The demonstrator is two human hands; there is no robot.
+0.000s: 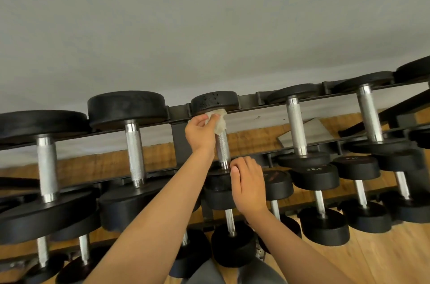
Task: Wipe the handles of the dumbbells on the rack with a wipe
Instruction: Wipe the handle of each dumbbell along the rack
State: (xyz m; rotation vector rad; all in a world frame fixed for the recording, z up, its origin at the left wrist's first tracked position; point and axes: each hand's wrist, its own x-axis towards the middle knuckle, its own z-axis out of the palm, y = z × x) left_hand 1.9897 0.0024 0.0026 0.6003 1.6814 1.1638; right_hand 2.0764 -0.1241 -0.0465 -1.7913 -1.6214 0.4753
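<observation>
holding one wipe [220, 121] on one handle [223, 148], left hand [200, 132], right hand [246, 181] near

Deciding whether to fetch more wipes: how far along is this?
Finished handles can't be told apart. In hand: left hand holds the wipe at the far end of one top-row dumbbell handle, right hand at its near end. Left: that handle's bare length.

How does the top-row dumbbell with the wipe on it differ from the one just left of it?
The centre dumbbell has the wipe over its handle's far end; the left neighbour has a bare handle. The left neighbour's far head is clearly wider than the centre dumbbell's. The centre dumbbell's far head shows speckled marks; the left neighbour's looks plain. Shared: same rack tier, black round heads, knurled silver handles.
</observation>
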